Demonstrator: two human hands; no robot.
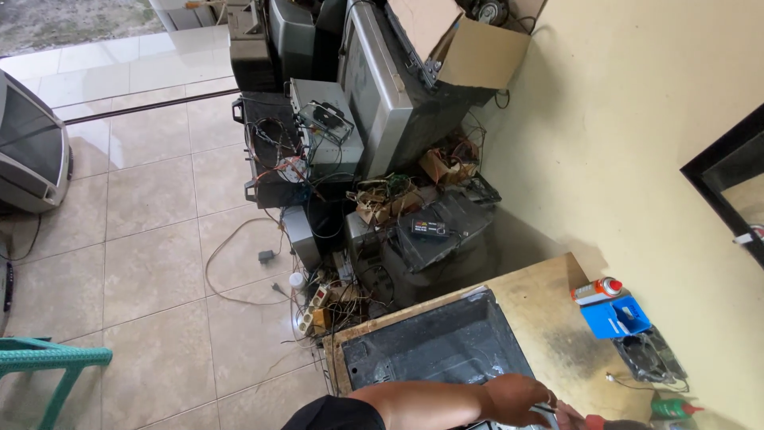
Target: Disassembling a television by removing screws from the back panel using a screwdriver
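Note:
My left hand point(516, 398) reaches across from the bottom edge, over the near end of a black plastic casing point(434, 342) that lies on a worn wooden table point(549, 314). Its fingers are closed around the thin shaft of a screwdriver point(593, 420) with a red handle. A ring shows on one finger. Only a sliver of my right hand point(570, 415) shows at the bottom edge beside the red handle, and its grip is hidden.
On the table by the yellow wall are an orange-capped spray can point(597, 290), a blue box point(614, 317), a black part point(651, 355) and a green bottle point(672, 408). Beyond lies a heap of old televisions point(382, 87), wires and a cardboard box point(469, 44). A teal chair point(48, 358) stands at the left.

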